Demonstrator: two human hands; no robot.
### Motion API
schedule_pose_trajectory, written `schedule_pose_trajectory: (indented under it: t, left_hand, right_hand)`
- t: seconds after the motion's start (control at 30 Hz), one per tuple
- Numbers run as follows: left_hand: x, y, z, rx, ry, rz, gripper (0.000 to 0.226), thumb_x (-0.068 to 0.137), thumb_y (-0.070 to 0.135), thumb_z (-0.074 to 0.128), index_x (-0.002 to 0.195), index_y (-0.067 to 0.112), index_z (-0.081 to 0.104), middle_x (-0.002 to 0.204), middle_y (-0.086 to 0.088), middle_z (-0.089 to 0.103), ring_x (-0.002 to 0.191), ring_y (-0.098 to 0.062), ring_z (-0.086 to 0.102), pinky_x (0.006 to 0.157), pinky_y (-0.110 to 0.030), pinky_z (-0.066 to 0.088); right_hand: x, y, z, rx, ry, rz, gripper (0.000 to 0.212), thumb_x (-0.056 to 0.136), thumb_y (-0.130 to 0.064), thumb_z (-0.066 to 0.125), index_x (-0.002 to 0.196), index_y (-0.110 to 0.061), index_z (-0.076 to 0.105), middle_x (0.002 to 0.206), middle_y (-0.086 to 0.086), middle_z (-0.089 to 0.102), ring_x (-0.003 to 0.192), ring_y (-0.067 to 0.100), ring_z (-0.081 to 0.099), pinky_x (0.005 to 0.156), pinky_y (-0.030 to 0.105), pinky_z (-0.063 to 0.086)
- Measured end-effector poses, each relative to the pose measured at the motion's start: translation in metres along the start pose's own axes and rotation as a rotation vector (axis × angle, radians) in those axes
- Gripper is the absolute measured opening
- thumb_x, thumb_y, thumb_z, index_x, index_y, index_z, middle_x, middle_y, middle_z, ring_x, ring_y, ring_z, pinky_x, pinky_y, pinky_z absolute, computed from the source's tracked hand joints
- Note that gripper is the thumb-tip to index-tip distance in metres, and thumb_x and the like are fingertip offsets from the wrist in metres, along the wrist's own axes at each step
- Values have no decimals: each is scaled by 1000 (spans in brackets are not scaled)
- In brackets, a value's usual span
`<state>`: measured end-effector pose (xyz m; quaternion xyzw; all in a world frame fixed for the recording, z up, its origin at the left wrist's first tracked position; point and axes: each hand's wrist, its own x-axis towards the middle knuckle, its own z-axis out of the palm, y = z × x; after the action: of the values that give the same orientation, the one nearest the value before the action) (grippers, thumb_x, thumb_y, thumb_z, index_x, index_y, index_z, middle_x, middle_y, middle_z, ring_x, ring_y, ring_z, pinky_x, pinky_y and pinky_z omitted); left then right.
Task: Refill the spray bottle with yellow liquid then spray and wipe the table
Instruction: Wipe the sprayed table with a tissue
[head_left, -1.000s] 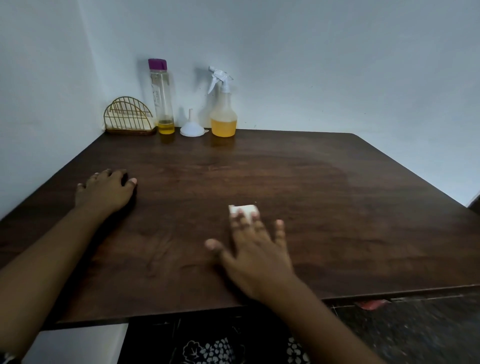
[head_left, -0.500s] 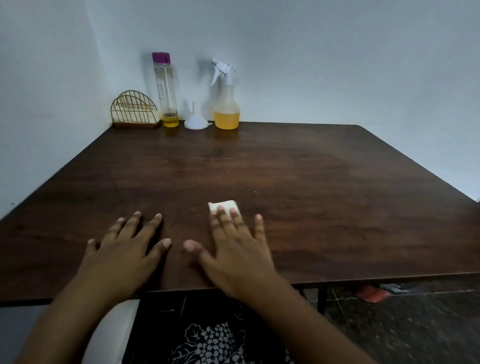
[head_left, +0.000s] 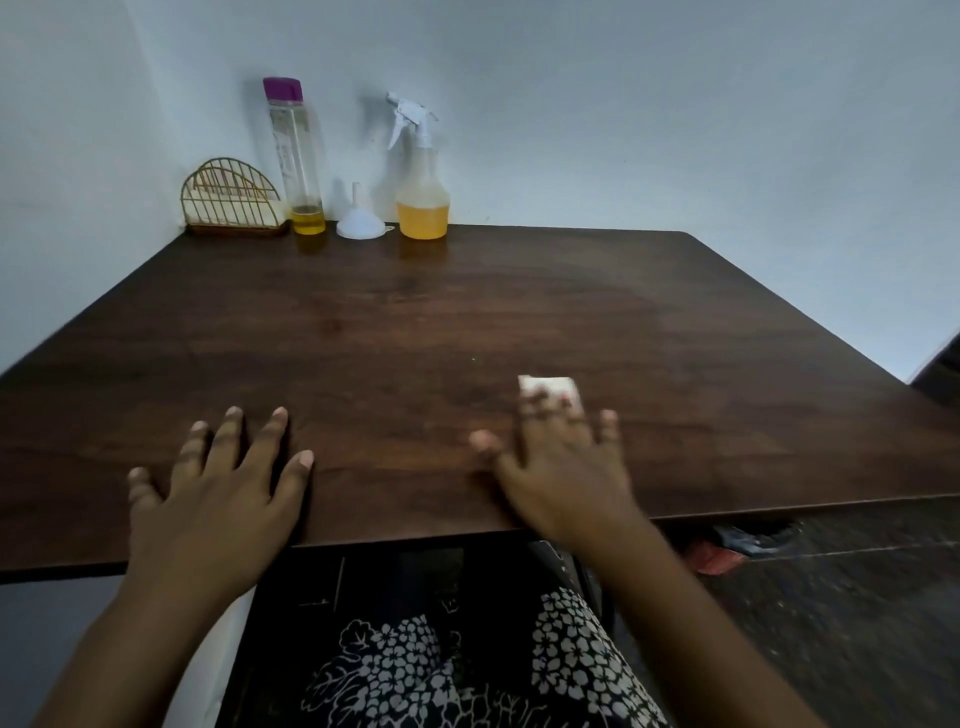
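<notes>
A small white folded wipe (head_left: 549, 386) lies on the dark wooden table (head_left: 467, 322) near its front edge. My right hand (head_left: 563, 470) presses flat on the wipe with straight fingers covering its near half. My left hand (head_left: 221, 493) rests flat on the table at the front left, fingers spread, holding nothing. At the back against the wall stands the spray bottle (head_left: 422, 179) with a white trigger and yellow liquid in its lower part. Left of it are a white funnel (head_left: 360, 221), upside down, and a tall clear bottle (head_left: 296, 161) with a purple cap and a little yellow liquid.
A gold wire napkin holder (head_left: 234, 202) sits in the back left corner. Walls close the table at the back and left. The table's right corner ends near a dark floor (head_left: 831, 597) with a red and dark item under the edge.
My right hand has slid the wipe rightward along the front of the table. My left hand came from the mid left to the front edge and now lies flat there.
</notes>
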<state>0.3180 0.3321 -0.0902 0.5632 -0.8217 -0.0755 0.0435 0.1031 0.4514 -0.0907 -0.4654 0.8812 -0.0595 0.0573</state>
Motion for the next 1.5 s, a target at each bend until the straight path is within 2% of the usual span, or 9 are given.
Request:
schedule_pose_trajectory:
  t: [0.13,0.37,0.67,0.83,0.93,1.17,1.27,1.4,1.5]
  left_hand:
    - [2,0,1,0,-9,-15,60,90,59,13,147,43,1,160,3,1,146,-22,1,111,-57,12]
    - [1,3,0,10,-9,-7,61,90,60,11,147,42,1,160,2,1,146,-22,1,111,-57,12]
    - [2,-3,-5,13,-6,7,61,87,64,13,145,46,5,159,5,5,145,-19,3,112,-52,12]
    - [24,-27,-20,26,-79,28,63,85,69,19,144,48,12,159,6,7,145,-20,6,112,-49,14]
    - [58,-55,-30,64,-82,-19,63,86,68,21,145,44,18,159,2,7,146,-23,4,113,-53,10]
    - [150,-108,-32,154,-76,-15,64,85,70,26,141,40,30,157,-8,18,143,-33,15,112,-56,20]
    - [168,-105,-31,175,-57,11,64,87,69,24,142,37,29,156,-6,20,143,-30,15,112,-55,21]
    - [186,-95,-34,170,-42,16,62,90,65,24,144,34,28,157,-6,19,144,-30,14,111,-56,21]
    - [201,-86,-32,150,-22,38,62,91,63,24,144,32,28,156,-6,22,143,-29,18,110,-55,23]
  right_hand:
    - [-3,0,0,48,-21,-89,87,78,-74,0,150,-25,-4,157,-9,-9,143,8,-14,111,46,-17]
    - [12,87,-23,-2,-38,325,87,83,-73,3,150,-17,-2,159,1,-7,145,17,-9,113,51,-9]
    - [58,-82,3,75,-133,-213,86,87,-71,12,150,-15,-5,158,2,-8,145,16,-11,112,46,-15]
    - [59,-20,-8,41,-76,12,82,88,-70,10,150,-18,-6,158,1,-7,145,15,-9,113,47,-11]
    - [52,-32,-4,6,-62,64,86,87,-70,9,149,-13,-6,158,5,-8,145,18,-10,114,47,-10]
    - [10,-168,25,74,-78,-421,86,88,-70,13,150,-13,-3,159,3,-5,145,15,-12,111,42,-19]
    - [27,-132,22,13,-33,-319,86,86,-71,11,150,-15,-3,159,1,-3,145,12,-9,111,43,-18]
    - [53,-82,6,-27,-69,20,89,85,-73,7,149,-13,-5,159,4,-7,145,15,-11,113,45,-12]
    - [63,-123,12,-7,-95,-90,91,86,-72,10,148,-9,-9,158,7,-10,144,17,-13,113,44,-13]
